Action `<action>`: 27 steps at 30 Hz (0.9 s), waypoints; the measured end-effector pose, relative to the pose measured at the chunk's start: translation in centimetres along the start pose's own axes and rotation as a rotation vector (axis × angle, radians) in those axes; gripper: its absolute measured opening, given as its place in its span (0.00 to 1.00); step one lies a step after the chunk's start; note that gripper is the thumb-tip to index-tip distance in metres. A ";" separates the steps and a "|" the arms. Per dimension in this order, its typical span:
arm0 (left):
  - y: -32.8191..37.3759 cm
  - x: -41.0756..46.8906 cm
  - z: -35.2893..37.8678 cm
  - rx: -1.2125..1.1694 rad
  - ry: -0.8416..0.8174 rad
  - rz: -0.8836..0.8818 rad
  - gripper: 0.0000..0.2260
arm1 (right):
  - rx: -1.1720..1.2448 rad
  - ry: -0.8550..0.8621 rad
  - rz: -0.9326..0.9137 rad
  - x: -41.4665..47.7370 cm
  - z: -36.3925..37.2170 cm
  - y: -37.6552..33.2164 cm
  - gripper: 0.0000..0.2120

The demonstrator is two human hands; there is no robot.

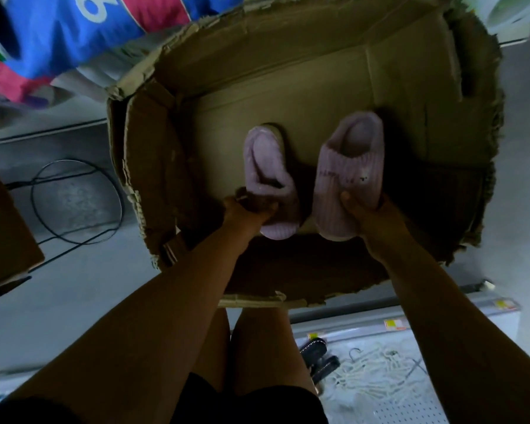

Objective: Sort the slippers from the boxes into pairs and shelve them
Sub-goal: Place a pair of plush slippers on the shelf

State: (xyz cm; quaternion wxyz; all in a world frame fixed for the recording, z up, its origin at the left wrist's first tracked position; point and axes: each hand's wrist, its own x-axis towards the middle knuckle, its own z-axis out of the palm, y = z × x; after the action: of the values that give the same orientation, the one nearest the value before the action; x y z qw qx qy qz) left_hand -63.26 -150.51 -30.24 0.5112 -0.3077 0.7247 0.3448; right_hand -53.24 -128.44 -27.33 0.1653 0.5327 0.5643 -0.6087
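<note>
Grey flooring surrounds a large, torn cardboard box (153, 166), open towards you. Low inside it, your left hand (247, 211) grips the toe end of a lilac slipper (268, 166), and your right hand (374, 218) grips a second slipper (351, 166) (same ribbed knit, likely its mate). Both look light, soft and squashy, so holding each across the toe seems secure.

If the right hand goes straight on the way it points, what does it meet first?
The right hand grips a lilac slipper; beyond it, probably the cardboard box floor, depth unclear.
</note>
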 end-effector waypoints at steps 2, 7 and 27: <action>-1.8 3.0 0.8 0.041 -0.008 0.028 0.58 | -0.022 -0.004 0.024 0.6 -0.1 1.1 0.45; -2.2 4.4 2.2 -0.096 -0.038 0.051 0.52 | -0.225 0.031 0.042 1.5 0.9 3.6 0.44; -3.3 -19.2 -11.8 -0.604 -0.136 0.309 0.24 | -0.080 -0.211 -0.212 -17.0 5.0 -8.8 0.32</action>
State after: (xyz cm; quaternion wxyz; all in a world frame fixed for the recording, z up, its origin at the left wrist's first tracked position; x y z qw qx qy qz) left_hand -61.34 -160.16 -9.71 0.3858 -0.3082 0.5923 0.6367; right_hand -56.20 -136.88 -9.62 0.1794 0.3965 0.6205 -0.6523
